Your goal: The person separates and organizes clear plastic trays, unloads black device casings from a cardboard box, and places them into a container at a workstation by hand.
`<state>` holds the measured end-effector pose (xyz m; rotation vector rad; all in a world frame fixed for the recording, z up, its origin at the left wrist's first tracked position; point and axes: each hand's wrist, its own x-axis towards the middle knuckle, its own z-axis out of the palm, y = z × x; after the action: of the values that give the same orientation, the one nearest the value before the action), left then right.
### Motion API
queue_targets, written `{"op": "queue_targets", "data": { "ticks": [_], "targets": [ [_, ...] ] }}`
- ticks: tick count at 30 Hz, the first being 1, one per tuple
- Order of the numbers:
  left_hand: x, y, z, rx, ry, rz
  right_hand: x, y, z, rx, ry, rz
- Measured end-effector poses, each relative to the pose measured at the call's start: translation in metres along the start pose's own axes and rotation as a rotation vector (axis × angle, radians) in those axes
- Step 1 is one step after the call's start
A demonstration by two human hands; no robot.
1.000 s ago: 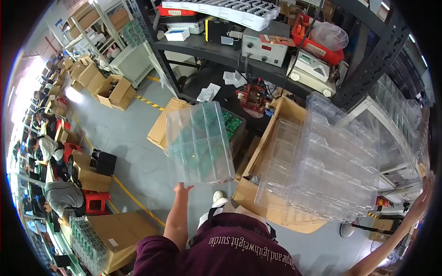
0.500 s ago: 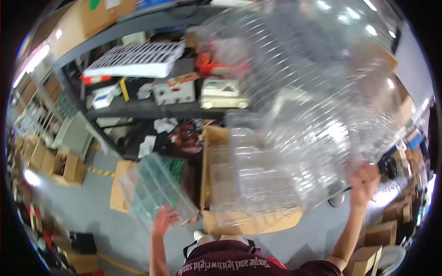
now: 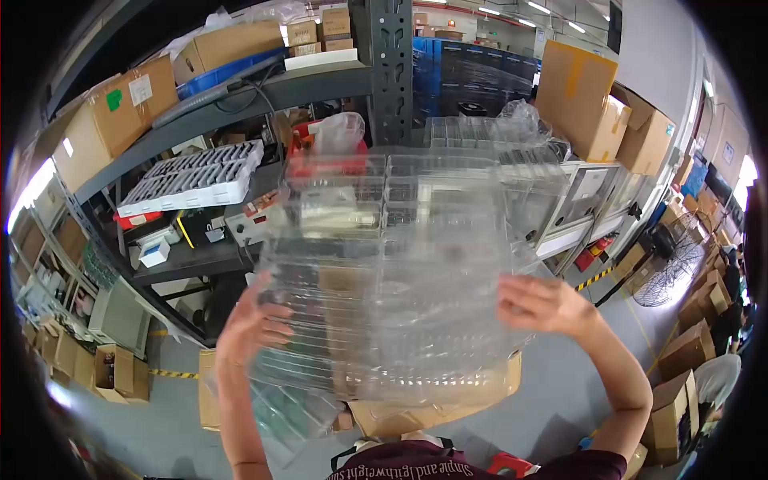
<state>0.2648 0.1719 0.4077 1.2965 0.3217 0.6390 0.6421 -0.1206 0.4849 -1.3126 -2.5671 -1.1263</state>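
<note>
A stack of clear plastic trays (image 3: pixel 432 296) with moulded compartments hangs in front of me, partly blurred by motion. My left hand (image 3: pixel 248 328) grips its left side, fingers bent at the edge. On the opposite side, my right hand (image 3: pixel 540 304) holds the edge with its fingers close together. Beneath the stack shows an open cardboard box (image 3: pixel 456 412), its contents mostly hidden behind the plastic. Lower left, another clear tray (image 3: pixel 292 416) lies over something green, below my left hand.
A dark metal shelf (image 3: pixel 196 260) on the left carries a white slotted tray (image 3: pixel 192 180) and small devices. More clear trays (image 3: pixel 472 132) are piled behind, beside tall cardboard boxes (image 3: pixel 576 96). A floor fan (image 3: pixel 668 268) and several cartons line the right side.
The clear tray stack has come from the upper right down to the middle. My left hand has left the lower-left tray and joined my right hand on the stack. My view has shifted.
</note>
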Motion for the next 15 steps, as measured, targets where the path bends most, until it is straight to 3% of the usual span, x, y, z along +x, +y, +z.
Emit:
{"op": "queue_targets", "data": {
  "ticks": [2,3,5,9,12,14,15],
  "targets": [
    [0.001,-0.013,0.014,-0.075,-0.035,-0.090,-0.007,0.013,0.003,0.008,-0.072,0.299],
    [-0.002,-0.023,0.028,-0.156,0.010,-0.043,-0.003,0.011,0.000,0.002,-0.071,0.302],
    [-0.006,-0.045,0.063,-0.241,0.037,0.007,0.010,0.003,-0.013,-0.009,0.077,0.698],
    [-0.013,-0.097,0.152,-0.235,0.231,0.272,0.067,-0.049,-0.019,0.360,0.206,0.703],
    [-0.011,-0.125,0.195,-0.153,0.094,0.279,0.114,-0.078,-0.004,0.423,0.224,0.737],
    [-0.003,-0.131,0.213,0.288,0.095,0.420,0.136,-0.083,0.007,0.409,0.268,0.835],
    [0.001,-0.131,0.220,0.280,0.084,0.422,0.142,-0.083,0.012,0.400,0.320,0.924]
  ]
}}
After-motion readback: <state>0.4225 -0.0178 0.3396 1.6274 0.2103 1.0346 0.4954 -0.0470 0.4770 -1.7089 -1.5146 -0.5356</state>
